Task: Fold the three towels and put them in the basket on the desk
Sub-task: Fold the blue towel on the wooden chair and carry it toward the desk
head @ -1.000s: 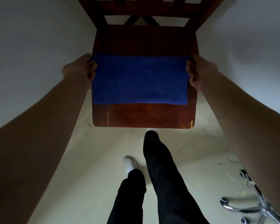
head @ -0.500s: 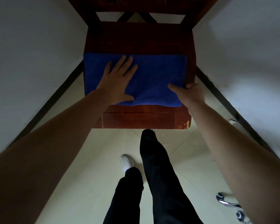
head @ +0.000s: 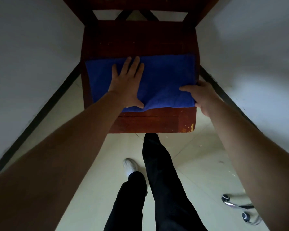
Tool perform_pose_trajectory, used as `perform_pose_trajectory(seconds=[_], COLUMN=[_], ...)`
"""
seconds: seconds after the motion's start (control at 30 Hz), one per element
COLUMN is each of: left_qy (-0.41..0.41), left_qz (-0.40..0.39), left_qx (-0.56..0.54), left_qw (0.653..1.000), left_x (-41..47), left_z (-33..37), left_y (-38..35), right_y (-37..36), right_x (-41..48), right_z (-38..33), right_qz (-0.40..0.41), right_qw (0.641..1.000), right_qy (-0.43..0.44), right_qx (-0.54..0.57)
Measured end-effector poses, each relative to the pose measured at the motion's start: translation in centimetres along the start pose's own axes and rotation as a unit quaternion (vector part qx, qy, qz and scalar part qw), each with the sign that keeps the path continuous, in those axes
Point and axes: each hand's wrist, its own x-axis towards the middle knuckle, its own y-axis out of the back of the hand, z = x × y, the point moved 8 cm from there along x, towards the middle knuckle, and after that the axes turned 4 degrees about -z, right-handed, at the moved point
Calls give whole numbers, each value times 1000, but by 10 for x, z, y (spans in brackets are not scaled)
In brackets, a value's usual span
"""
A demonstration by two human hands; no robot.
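A: Where the blue towel point(head: 158, 80) is spread folded on the wooden chair seat point(head: 140, 40), how is it held?

B: It is pressed flat by the left hand point(head: 126, 85), fingers splayed; its near right corner is pinched by the right hand point(head: 201, 97).

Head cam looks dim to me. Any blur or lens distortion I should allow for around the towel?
Head view: dim overall, forearms in shadow; blue towel and both hands, left hand, right hand, reasonably sharp; wide-angle bends the wooden chair edges.
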Motion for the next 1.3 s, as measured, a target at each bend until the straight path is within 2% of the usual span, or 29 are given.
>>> perform_pose_trajectory(seconds=[0.13,0.23,0.27,0.33,0.37,0.4,0.43,0.5,0.57,0.6,0.63,0.73,0.83,0.93,1.0,1.07,1.1,1.13,1.17,1.23,1.27,1.3], left_qy=[-10,-39,-41,11,73,155,245,371,355,332,310,267,244,222,220,216,216,218,212,159,105,44], left_qz=[-20,-32,-5,116,186,239,261,222,135,77,37,4,-10,-26,-28,-30,-20,-1,30,124,152,156], left_qx=[7,-24,-58,-169,-236,-304,-384,-558,-733,-785,-809,-830,-840,-852,-855,-851,-839,-806,-737,-475,-340,-240], left_qw=[1000,998,997,979,951,909,851,709,565,518,498,490,485,473,468,479,499,551,641,856,922,957], left_x=[-2,-9,-13,-32,-45,-58,-69,-87,-85,-84,-87,-90,-89,-88,-89,-89,-92,-93,-95,-98,-96,-92], left_z=[-1,-3,-7,-30,-48,-70,-96,-134,-143,-140,-142,-154,-163,-163,-162,-159,-157,-156,-156,-155,-145,-131], left_y=[1,11,18,40,48,49,37,0,-30,-35,-38,-44,-48,-52,-49,-45,-41,-34,-26,-2,5,8], right_y=[-16,-28,-31,-36,-39,-43,-51,-70,-90,-101,-118,-172,-237,-285,-290,-277,-266,-250,-233,-200,-188,-179], right_x=[-10,-27,-33,-45,-52,-58,-62,-70,-81,-85,-90,-95,-79,-65,-61,-66,-72,-78,-86,-103,-108,-107], right_z=[-10,-26,-33,-46,-54,-61,-67,-78,-89,-94,-95,-102,-90,-69,-61,-61,-61,-64,-65,-64,-60,-53], right_qz=[-31,-44,-41,-26,-14,-2,8,24,58,74,90,110,83,14,-6,-26,-26,-9,26,116,143,147], right_qw=[998,996,995,994,992,987,982,970,952,942,931,888,858,845,845,866,877,880,870,826,806,793], right_qy=[3,43,63,106,128,152,173,208,246,262,276,324,305,261,248,260,277,300,330,391,408,410], right_qx=[49,69,62,20,-12,-45,-75,-123,-172,-197,-222,-308,-405,-467,-473,-427,-392,-368,-366,-389,-406,-427])
